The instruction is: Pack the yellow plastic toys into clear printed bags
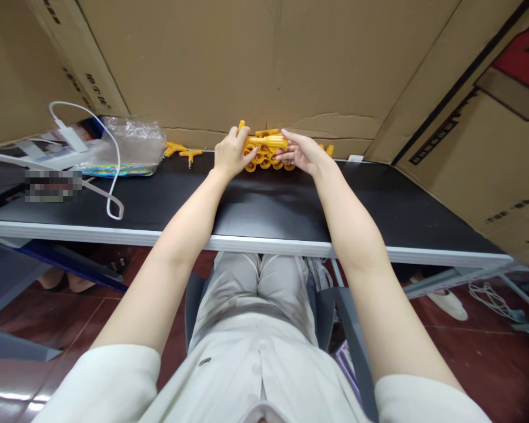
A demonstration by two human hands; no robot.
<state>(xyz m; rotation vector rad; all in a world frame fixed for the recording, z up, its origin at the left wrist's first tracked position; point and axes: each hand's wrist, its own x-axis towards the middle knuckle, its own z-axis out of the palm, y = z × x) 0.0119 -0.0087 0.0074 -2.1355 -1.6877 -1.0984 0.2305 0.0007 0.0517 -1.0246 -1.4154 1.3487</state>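
Observation:
Between my two hands a yellow corkscrew (268, 141) lies sideways, its screw hidden inside a ribbed yellow tube. My left hand (231, 150) is closed around the T-shaped handle end, and a tip of the handle sticks up above the fingers. At the tube's other end my right hand (306, 152) has its thumb above and its fingers below. Just under and behind the held piece is a stack of yellow tubes (264, 164), their round open ends facing me. To the left, a loose yellow corkscrew (191, 154) rests with its metal spiral pointing down, beside another corkscrew (174, 148).
Clear plastic bags (134, 144) lie left on the black table (264, 205). A white charger with its cable (73, 138) and a pale bar (99, 189) are nearby. Cardboard (273, 64) walls the back and sides. Other people's feet show under the table.

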